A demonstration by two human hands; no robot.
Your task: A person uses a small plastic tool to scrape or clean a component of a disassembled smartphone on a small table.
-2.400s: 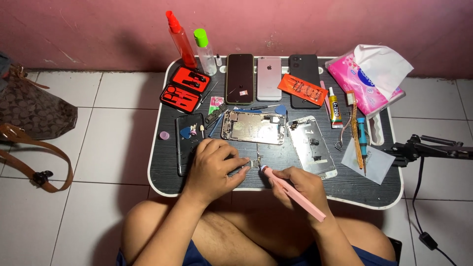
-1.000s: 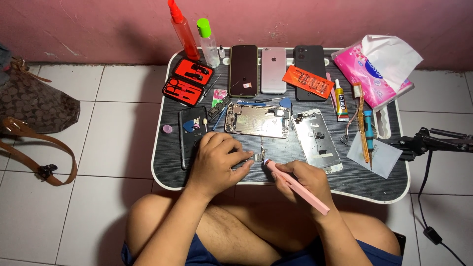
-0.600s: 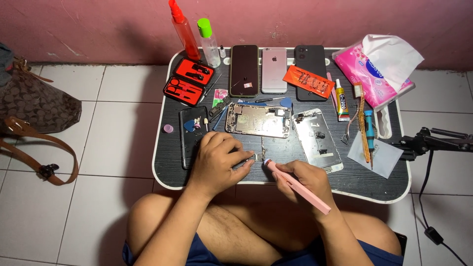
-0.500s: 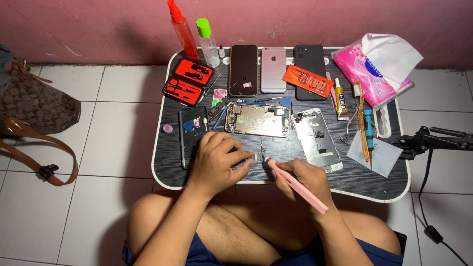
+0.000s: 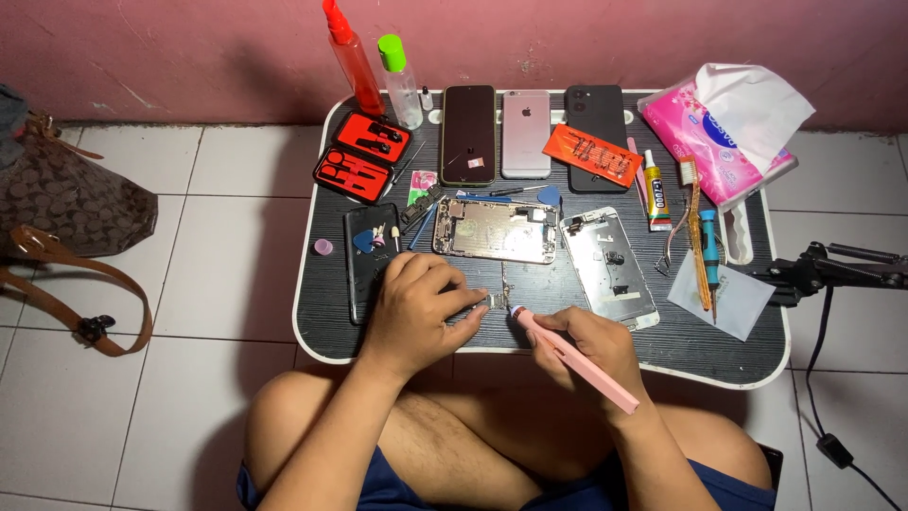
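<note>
My left hand (image 5: 416, 308) rests on the black lap table (image 5: 322, 322) and pinches a small metal phone part (image 5: 493, 301) against it. My right hand (image 5: 591, 345) grips a pink pen-shaped screwdriver (image 5: 574, 358), whose tip touches that small part. Just beyond lie an opened phone body (image 5: 495, 230) with its insides showing and a detached screen panel (image 5: 609, 266) face down.
At the table's far edge stand a red spray bottle (image 5: 351, 55), a green-capped bottle (image 5: 400, 80) and three phones (image 5: 526, 132). A red tool case (image 5: 362, 157), an orange packet (image 5: 592, 155), a glue tube (image 5: 654, 190), a pink tissue pack (image 5: 724, 132) and a brown bag (image 5: 66, 203) are nearby.
Both hands stay at the small part near the table's front edge. The screwdriver tip has shifted only slightly. The view has moved a little.
</note>
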